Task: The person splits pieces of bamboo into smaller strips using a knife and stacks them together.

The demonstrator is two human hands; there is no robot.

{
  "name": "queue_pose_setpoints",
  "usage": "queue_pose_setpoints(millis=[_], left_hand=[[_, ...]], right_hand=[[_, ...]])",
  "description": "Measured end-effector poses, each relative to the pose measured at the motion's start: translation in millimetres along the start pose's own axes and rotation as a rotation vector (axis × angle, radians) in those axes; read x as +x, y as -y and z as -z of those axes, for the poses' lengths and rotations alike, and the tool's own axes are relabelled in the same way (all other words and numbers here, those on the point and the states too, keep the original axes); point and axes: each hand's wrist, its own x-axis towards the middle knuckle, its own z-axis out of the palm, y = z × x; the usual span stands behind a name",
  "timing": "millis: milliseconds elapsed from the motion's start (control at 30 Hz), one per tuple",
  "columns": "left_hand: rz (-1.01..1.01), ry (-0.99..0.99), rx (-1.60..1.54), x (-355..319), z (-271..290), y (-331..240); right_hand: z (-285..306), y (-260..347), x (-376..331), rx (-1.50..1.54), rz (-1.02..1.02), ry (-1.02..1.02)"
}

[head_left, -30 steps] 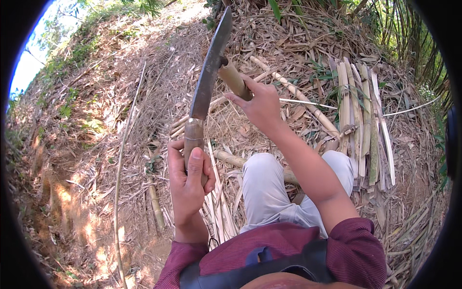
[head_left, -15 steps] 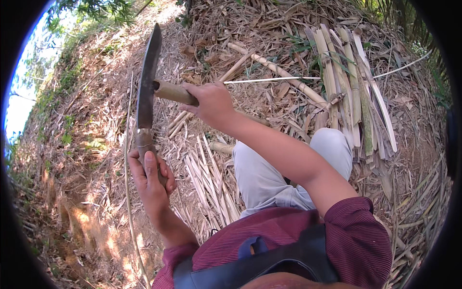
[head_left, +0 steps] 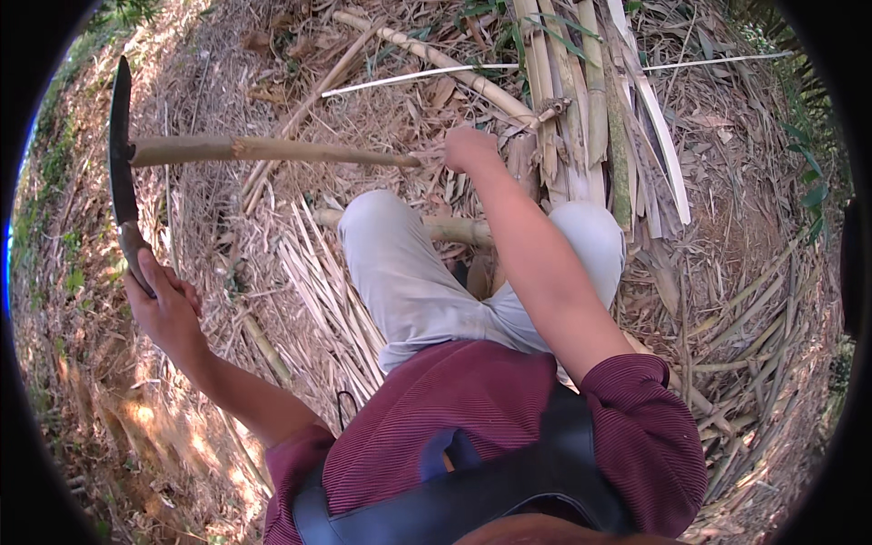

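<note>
My left hand (head_left: 168, 295) is wrapped round the handle of a machete (head_left: 120, 150), whose long dark curved blade stands upright at the far left. A brown bamboo stick (head_left: 272, 151) lies level in the air, its left end against the blade. The stick tapers slightly toward its right end. Just beyond that end is my right hand (head_left: 470, 149), closed, with its back toward me. Its fingers are mostly hidden, and I cannot tell whether they touch the stick.
Split bamboo strips (head_left: 595, 109) are piled beyond my right knee. Thinner pale strips (head_left: 322, 291) lie left of my legs. A bamboo pole (head_left: 450, 229) lies between my knees, another pole (head_left: 454, 68) farther off. Dry leaves cover the ground; cut stalks (head_left: 754, 336) lie at the right.
My left hand and the machete have moved left. My right hand has moved right, away from the blade, and much more of the bamboo stick now shows between them. The view has shifted.
</note>
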Motion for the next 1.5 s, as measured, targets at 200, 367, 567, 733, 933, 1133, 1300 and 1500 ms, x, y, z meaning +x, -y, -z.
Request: queue_pose_setpoints(millis=[200,367,567,733,933,1133,1300,1500], left_hand=[[0.178,0.013,-0.127,19.7,-11.3,1.1],[0.267,-0.054,-0.021,7.7,2.3,-10.1],[0.363,-0.026,-0.220,15.8,8.8,-1.8],[0.353,-0.031,-0.265,10.7,18.0,12.1],[0.180,0.046,-0.136,12.9,26.6,27.2],[-0.079,0.049,-0.045,8.3,34.4,35.3],[-0.084,0.122,-0.155,24.0,40.7,56.0],[-0.095,0.229,-0.197,53.8,56.1,67.7]], right_hand=[[-48.9,-34.6,21.4,-0.043,0.071,0.081],[-133.5,-39.8,20.4,-0.430,0.263,0.375],[-201.2,-56.1,41.3,-0.590,0.311,0.404],[-219.3,-58.2,52.4,-0.674,0.294,0.349],[-228.4,-38.4,56.2,-0.527,0.229,0.242],[-194.8,16.2,39.4,-0.458,0.152,0.215],[-124.1,67.5,16.8,-0.550,0.206,0.096],[-5.5,93.7,-42.6,-0.881,0.490,-0.244]])
